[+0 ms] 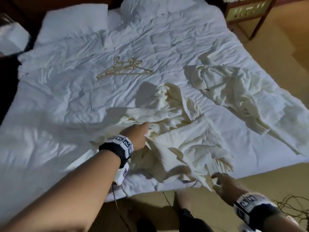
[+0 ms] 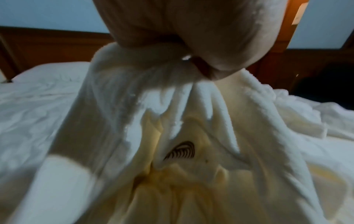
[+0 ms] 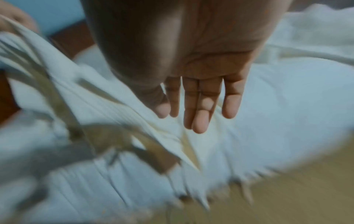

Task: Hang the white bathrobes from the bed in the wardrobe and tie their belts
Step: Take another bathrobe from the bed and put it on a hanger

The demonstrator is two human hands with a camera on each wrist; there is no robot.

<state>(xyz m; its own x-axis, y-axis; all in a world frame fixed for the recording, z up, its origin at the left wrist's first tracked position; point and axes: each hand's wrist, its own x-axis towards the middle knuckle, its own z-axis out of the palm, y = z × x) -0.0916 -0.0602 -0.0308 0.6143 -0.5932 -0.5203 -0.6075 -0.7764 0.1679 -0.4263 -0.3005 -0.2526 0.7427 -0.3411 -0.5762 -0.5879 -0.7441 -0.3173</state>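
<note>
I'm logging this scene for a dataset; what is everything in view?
bathrobes: two, cream-white; near one bunched at the bed's front edge, far one to its right.
hangers: small pile, pale beige, mid-bed.
bed: one, white rumpled sheet.
pillows: at least two, white, at the head.
side table: one, brown wood, far right.
left hand: grips the near bathrobe.
right hand: fingers straight, holds nothing, at the near bathrobe's hem.

A rumpled white bed (image 1: 66, 101) carries two white bathrobes (image 1: 184, 131) (image 1: 237, 91), pale hangers (image 1: 123, 68) and pillows (image 1: 73, 25).
</note>
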